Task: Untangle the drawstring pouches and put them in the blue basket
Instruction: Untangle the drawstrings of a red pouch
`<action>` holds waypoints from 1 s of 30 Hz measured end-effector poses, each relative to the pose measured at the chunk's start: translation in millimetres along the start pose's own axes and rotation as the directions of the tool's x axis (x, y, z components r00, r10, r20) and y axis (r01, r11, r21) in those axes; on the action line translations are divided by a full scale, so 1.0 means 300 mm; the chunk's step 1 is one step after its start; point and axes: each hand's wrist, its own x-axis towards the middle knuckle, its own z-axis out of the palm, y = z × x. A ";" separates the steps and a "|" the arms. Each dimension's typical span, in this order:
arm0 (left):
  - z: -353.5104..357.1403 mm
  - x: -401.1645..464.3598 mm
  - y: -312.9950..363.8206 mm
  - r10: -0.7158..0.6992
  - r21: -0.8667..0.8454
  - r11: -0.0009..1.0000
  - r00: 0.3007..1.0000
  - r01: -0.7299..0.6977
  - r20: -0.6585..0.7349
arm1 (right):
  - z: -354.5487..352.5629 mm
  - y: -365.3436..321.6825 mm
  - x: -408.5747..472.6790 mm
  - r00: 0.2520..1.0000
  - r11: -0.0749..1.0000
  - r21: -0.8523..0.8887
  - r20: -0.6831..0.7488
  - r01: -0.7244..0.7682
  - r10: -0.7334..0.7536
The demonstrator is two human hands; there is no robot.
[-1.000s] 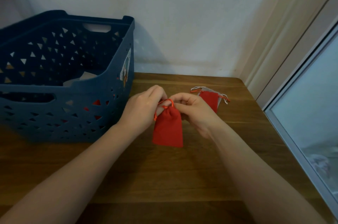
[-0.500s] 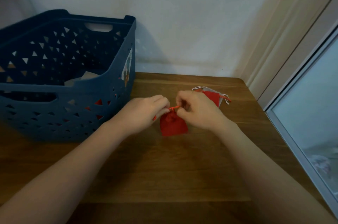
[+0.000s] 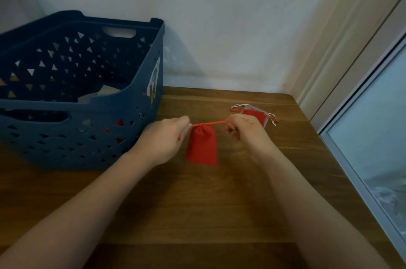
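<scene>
A small red drawstring pouch (image 3: 202,146) hangs between my hands, its mouth cinched tight. My left hand (image 3: 163,139) pinches the orange cord at the pouch's left. My right hand (image 3: 246,131) grips the other cord end, and the orange drawstring (image 3: 209,123) runs taut between them. Behind my right hand, a red pouch on a grey pouch (image 3: 256,114) lies on the table with white and orange cords. The blue basket (image 3: 140,92) stands at the left, with light and red items showing inside.
The wooden table (image 3: 197,202) ends at a white wall behind. A window frame (image 3: 342,154) runs along the table's right edge. The basket takes up the table's left side.
My hands have drawn apart, stretching the drawstring straight and closing the pouch mouth. The pouch has shifted left and hangs lower than half a second ago.
</scene>
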 end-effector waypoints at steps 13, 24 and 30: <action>0.016 0.024 0.040 -0.335 -0.787 0.561 0.940 0.255 0.066 | 0.028 -0.013 -0.030 0.997 0.925 0.375 0.077 -0.054 0.027; 0.021 0.050 0.126 -0.286 -0.850 0.482 0.955 0.213 0.078 | 0.076 -0.013 -0.072 0.990 0.991 0.095 0.096 0.090 -0.099; 0.072 0.038 0.125 -0.242 -0.829 0.490 0.956 0.268 0.166 | 0.065 0.002 -0.060 0.993 0.861 0.507 0.118 -0.046 -0.017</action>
